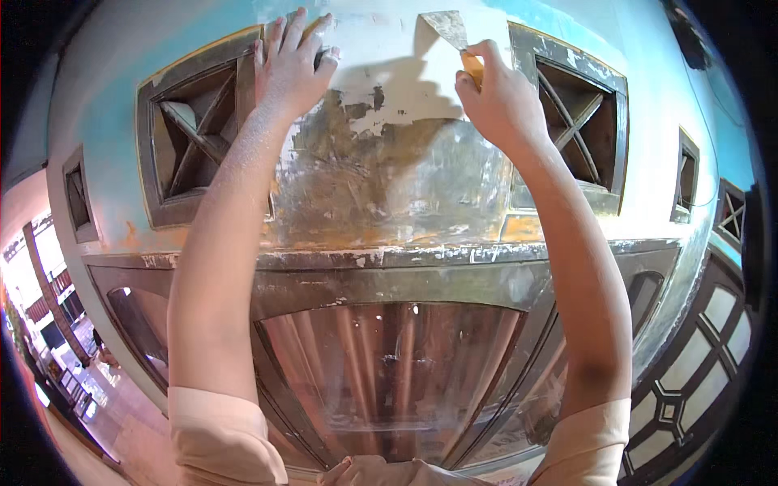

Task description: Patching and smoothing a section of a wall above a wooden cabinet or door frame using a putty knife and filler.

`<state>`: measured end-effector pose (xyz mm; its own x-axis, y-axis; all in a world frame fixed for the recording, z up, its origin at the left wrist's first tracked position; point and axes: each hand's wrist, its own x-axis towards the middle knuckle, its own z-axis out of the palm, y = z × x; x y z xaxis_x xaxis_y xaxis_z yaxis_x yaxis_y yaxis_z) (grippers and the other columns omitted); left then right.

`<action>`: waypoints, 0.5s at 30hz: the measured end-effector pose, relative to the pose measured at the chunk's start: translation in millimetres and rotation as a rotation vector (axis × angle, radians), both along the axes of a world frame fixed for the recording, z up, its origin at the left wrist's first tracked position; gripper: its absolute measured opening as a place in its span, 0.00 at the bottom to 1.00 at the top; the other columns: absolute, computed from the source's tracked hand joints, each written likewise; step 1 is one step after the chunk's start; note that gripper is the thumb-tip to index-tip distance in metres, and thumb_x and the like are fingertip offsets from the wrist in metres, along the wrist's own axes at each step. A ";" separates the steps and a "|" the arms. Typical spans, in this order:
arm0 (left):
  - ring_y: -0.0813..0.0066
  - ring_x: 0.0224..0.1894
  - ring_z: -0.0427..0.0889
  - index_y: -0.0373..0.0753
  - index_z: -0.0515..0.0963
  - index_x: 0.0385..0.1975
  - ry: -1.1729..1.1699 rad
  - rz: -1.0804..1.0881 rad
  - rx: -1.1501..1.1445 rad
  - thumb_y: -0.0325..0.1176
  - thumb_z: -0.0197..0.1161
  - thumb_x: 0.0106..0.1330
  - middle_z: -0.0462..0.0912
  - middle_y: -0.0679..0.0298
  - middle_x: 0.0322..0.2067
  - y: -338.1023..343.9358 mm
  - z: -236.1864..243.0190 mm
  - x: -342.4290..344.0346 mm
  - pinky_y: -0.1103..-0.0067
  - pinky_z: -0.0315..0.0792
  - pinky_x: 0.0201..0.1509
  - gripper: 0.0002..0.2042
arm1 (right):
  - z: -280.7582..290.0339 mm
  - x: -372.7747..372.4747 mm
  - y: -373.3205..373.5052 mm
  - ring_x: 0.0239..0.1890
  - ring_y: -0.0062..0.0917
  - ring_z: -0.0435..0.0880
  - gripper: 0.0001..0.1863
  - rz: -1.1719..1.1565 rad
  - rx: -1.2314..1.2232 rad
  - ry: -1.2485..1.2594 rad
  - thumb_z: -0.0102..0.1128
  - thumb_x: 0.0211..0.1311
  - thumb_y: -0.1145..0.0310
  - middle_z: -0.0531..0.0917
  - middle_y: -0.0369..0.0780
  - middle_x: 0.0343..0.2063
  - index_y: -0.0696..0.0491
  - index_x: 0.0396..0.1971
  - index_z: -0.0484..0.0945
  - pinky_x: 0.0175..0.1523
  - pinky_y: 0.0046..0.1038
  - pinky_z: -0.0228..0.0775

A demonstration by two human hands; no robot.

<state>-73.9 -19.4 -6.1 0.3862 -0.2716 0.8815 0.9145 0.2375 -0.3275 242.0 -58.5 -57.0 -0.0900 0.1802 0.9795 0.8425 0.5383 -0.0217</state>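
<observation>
- Upper left: dark wooden vent [199, 136] with crossed slats.
- Upper right: second vent [574, 130], also crossed, its frame flecked with white.
- Left flank: small narrow vent [77, 193].
- Lower centre: arched window frame [389, 285] of dark wood; reddish curtain [356, 356] hanging in folds behind the glass.
- Lower right: dark door [685, 364] with pale panes.
- Far left: slanting post [55, 292] above a shiny floor [134, 421].

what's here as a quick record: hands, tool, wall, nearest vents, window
left hand: fingers spread at the wall, contact unclear
right hand: gripping putty knife by its yellowish handle
putty knife: blade raised toward upper left
wall: turquoise and white, dark worn area below
nearest vents: X-barred, dark-framed, flanking worn area
window: arched top, reddish folds in glass
</observation>
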 end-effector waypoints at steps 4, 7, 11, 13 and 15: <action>0.53 0.80 0.49 0.61 0.62 0.75 -0.063 -0.130 -0.133 0.51 0.51 0.75 0.53 0.63 0.79 1.1 -5.0 9.7 0.49 0.44 0.80 0.28 | 29.8 -18.2 9.9 0.39 0.52 0.87 0.17 -0.096 0.027 -0.041 0.54 0.70 0.56 0.87 0.51 0.33 0.48 0.51 0.68 0.44 0.52 0.77; 0.54 0.81 0.49 0.61 0.62 0.76 -0.063 -0.142 -0.165 0.51 0.52 0.75 0.52 0.63 0.79 -1.5 -8.2 6.7 0.50 0.44 0.81 0.29 | 29.4 -29.0 13.4 0.37 0.51 0.87 0.16 -0.058 0.104 -0.043 0.53 0.71 0.56 0.87 0.50 0.30 0.50 0.48 0.68 0.42 0.53 0.77; 0.57 0.81 0.47 0.61 0.60 0.76 -0.097 -0.102 -0.177 0.53 0.51 0.76 0.51 0.64 0.79 -4.6 -13.0 3.9 0.53 0.43 0.82 0.29 | 26.6 -42.4 12.4 0.37 0.51 0.88 0.14 -0.103 0.064 -0.065 0.51 0.70 0.58 0.87 0.51 0.30 0.51 0.47 0.67 0.42 0.53 0.77; 0.57 0.81 0.47 0.62 0.60 0.76 -0.096 -0.107 -0.169 0.53 0.50 0.76 0.51 0.64 0.79 -2.2 -11.2 6.8 0.53 0.42 0.82 0.29 | 34.5 -45.8 14.5 0.37 0.51 0.88 0.14 -0.130 0.025 -0.068 0.50 0.70 0.58 0.87 0.51 0.31 0.51 0.46 0.67 0.42 0.53 0.77; 0.58 0.81 0.46 0.63 0.59 0.77 -0.097 -0.085 -0.161 0.54 0.49 0.76 0.50 0.65 0.80 0.4 -11.4 7.4 0.53 0.42 0.82 0.29 | 49.1 -48.3 19.2 0.37 0.49 0.88 0.16 -0.130 0.085 -0.042 0.50 0.71 0.56 0.88 0.51 0.32 0.50 0.51 0.68 0.43 0.51 0.78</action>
<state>-66.5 -18.9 -17.5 0.2795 -0.1520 0.9480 0.9580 0.1096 -0.2648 193.6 -39.4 -7.9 -0.1124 0.1094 0.9876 0.9042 0.4235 0.0560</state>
